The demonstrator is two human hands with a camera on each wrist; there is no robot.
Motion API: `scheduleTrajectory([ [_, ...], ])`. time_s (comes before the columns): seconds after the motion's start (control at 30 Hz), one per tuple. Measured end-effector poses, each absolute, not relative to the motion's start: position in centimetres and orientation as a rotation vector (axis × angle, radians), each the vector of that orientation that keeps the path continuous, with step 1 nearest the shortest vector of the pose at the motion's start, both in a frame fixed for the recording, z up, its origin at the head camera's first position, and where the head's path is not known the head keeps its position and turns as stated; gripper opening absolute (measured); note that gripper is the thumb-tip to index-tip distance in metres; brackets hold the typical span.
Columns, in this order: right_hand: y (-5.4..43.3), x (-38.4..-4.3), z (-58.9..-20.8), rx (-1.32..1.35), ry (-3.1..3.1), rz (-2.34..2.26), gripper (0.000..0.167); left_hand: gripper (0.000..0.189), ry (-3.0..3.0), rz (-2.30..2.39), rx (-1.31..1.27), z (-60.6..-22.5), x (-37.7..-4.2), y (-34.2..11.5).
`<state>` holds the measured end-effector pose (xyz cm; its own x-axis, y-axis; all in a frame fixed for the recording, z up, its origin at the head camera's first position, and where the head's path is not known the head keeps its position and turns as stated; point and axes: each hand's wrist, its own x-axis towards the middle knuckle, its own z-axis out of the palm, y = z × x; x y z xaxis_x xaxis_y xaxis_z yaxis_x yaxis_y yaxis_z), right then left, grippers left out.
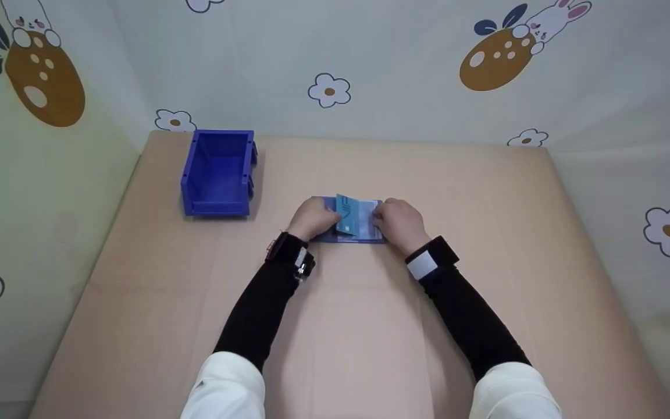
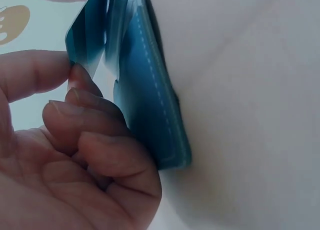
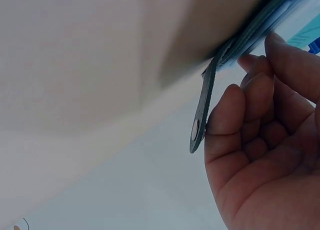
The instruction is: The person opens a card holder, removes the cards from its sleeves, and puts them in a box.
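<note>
A dark blue card wallet (image 1: 351, 237) lies open at the middle of the table. A light-blue card (image 1: 348, 214) stands tilted up out of it. My left hand (image 1: 313, 218) is at the wallet's left end; in the left wrist view its thumb and forefinger pinch the card (image 2: 86, 40) while the other fingers (image 2: 115, 155) curl against the wallet (image 2: 150, 115). My right hand (image 1: 400, 224) holds the wallet's right end. In the right wrist view its curled fingers (image 3: 260, 90) touch the wallet's edge (image 3: 250, 35), beside a hanging strap (image 3: 200, 120) with a snap.
An empty blue storage bin (image 1: 218, 171) stands at the back left of the tan table (image 1: 370, 326). Patterned walls close in the table at the back and both sides.
</note>
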<state>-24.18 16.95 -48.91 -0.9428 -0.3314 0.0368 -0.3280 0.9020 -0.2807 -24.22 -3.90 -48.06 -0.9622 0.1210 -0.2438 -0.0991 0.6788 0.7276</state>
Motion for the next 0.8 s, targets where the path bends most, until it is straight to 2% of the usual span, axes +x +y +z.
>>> scheduleTrajectory([
  [0.8, 17.0, -24.1, -49.0, -0.539, 3.075, -0.463, 0.015, 0.041, 2.583, 1.328, 0.068, -43.9, -22.9, -7.4],
])
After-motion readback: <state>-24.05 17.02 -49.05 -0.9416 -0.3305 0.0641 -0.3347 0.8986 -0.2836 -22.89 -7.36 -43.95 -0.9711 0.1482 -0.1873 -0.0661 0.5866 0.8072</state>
